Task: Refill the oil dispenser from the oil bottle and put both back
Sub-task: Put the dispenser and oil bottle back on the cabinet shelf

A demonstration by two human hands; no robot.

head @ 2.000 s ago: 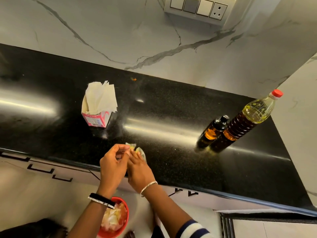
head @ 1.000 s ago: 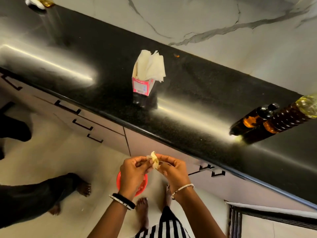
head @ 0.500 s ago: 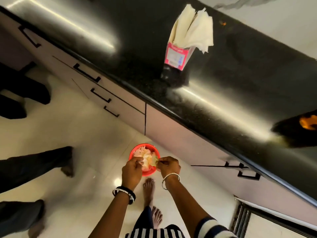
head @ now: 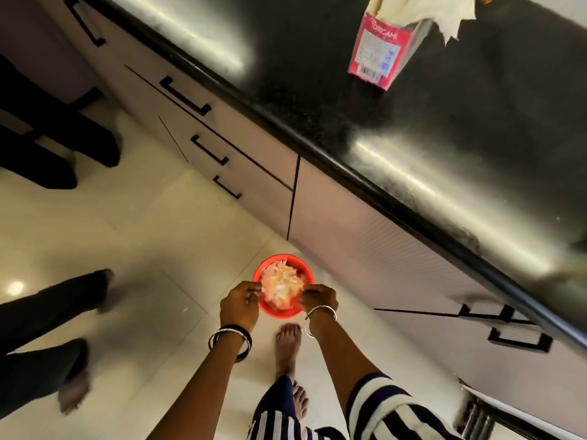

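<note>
Closest in, at the bottom edge: a striped sleeve (head: 381, 404) on the right forearm, striped clothing beside it, and a bare foot (head: 287, 347) flat on the pale floor tiles (head: 158, 249). Just above, both arms reaching forward and down, dark and silver bangles (head: 230, 341) on the left wrist, a thin silver bracelet (head: 319, 315) on the right. Left hand (head: 239, 308) and right hand (head: 319, 301) apart, one at either side of a red bowl (head: 278, 312) on the floor, fingers of each curled inward with the tips at the edge of the crumpled tissue (head: 281, 285) heaped inside. Cannot tell whether either hand pinches a scrap of that paper or merely touches it. Off to the left, a second person's legs in dark trousers (head: 47, 303), bare feet on the same tiles. Beyond the bowl, pale cabinet fronts (head: 254, 173) with black handles (head: 185, 96), running diagonally under the rounded lip of a black countertop (head: 317, 74) streaked with bright reflections. Farthest, upright on that counter, a pink tissue box (head: 376, 49) with white sheets (head: 422, 7) sticking out of its top. At the right border of the counter, only a dark greenish blur (head: 571, 265), too smeared to identify. Whereabouts of the oil bottle and the oil dispenser: cannot tell from this view.
</note>
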